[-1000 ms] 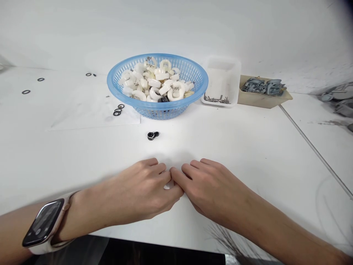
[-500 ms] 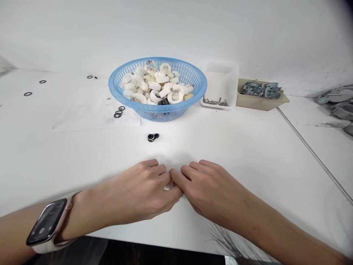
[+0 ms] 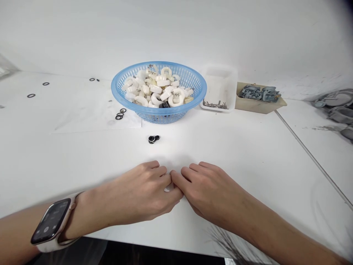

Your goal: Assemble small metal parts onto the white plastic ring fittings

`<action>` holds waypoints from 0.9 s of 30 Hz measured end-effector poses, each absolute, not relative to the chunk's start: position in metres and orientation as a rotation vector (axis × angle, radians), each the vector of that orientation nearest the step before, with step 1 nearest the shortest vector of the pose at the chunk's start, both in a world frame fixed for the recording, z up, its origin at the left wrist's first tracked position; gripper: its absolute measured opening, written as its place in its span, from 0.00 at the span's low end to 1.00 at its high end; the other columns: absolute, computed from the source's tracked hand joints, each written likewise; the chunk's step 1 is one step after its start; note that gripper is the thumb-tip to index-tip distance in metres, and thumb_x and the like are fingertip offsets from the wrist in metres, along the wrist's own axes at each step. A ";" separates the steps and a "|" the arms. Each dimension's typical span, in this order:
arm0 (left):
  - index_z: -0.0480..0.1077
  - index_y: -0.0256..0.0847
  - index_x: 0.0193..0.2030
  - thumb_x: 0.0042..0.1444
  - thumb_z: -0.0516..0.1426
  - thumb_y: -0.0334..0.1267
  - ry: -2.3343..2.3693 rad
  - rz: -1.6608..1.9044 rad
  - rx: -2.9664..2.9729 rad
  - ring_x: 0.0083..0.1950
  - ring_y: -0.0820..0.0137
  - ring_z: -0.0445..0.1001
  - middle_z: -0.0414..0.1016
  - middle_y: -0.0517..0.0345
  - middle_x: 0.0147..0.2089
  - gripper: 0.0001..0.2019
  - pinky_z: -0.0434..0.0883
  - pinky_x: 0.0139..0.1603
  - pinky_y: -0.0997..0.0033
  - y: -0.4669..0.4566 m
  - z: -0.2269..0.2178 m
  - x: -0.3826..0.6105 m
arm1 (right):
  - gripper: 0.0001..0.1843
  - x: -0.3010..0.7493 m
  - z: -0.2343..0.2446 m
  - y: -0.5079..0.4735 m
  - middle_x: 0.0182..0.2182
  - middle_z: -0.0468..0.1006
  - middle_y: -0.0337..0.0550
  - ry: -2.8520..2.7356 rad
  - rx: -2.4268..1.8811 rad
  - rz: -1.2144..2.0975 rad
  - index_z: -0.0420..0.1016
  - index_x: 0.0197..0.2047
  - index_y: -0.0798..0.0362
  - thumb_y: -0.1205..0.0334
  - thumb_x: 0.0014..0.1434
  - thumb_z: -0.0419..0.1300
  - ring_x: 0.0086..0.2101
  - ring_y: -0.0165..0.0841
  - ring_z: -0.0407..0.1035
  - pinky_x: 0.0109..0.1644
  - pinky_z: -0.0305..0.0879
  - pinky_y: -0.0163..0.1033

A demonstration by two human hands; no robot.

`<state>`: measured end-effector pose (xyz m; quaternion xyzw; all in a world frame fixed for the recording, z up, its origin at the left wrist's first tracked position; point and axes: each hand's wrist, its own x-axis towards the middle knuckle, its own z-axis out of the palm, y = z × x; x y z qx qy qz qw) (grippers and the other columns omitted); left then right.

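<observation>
My left hand and my right hand meet low over the white table, fingers curled and tips touching. A watch is strapped to the left wrist. A bit of white shows in the gap between the left thumb and forefinger; whether it is a part or the tabletop, I cannot tell. Whatever the fingertips pinch is hidden beneath them. Just beyond the hands lies a small black part with a pale ring around it. Farther back, a blue basket is heaped with white ring-shaped parts, several bearing metal bits.
Right of the basket stand a white tray with thin metal pieces and a beige bin holding grey metal parts. Black rubber rings lie on a clear sheet at left. Grey metal castings sit at far right, past a table seam.
The whole view has shifted slightly, with the basket and trays a little lower in the picture. My hands keep the same closed pose, fingertips together.
</observation>
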<state>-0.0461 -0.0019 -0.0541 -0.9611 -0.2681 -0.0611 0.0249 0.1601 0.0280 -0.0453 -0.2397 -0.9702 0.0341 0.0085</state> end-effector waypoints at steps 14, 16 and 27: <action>0.57 0.40 0.33 0.56 0.54 0.25 -0.832 -0.177 -2.961 0.27 0.69 0.53 0.56 0.61 0.27 0.08 0.53 0.31 0.64 -0.002 -0.053 -0.045 | 0.14 0.160 -0.044 0.028 0.27 0.70 0.37 -3.046 -0.755 0.090 0.63 0.35 0.52 0.81 0.53 0.49 0.27 0.33 0.62 0.33 0.51 0.38; 0.57 0.40 0.33 0.56 0.54 0.26 -0.829 -0.185 -2.960 0.27 0.69 0.53 0.56 0.60 0.27 0.08 0.53 0.31 0.63 -0.002 -0.052 -0.045 | 0.14 0.160 -0.044 0.028 0.27 0.70 0.37 -3.049 -0.754 0.095 0.63 0.35 0.52 0.81 0.52 0.49 0.27 0.33 0.62 0.33 0.51 0.38; 0.57 0.40 0.34 0.57 0.54 0.27 -0.869 -0.157 -2.969 0.28 0.68 0.54 0.57 0.61 0.27 0.07 0.52 0.32 0.64 -0.002 -0.050 -0.045 | 0.14 0.160 -0.043 0.026 0.27 0.70 0.37 -3.052 -0.753 0.071 0.63 0.37 0.52 0.81 0.53 0.49 0.26 0.33 0.61 0.32 0.51 0.39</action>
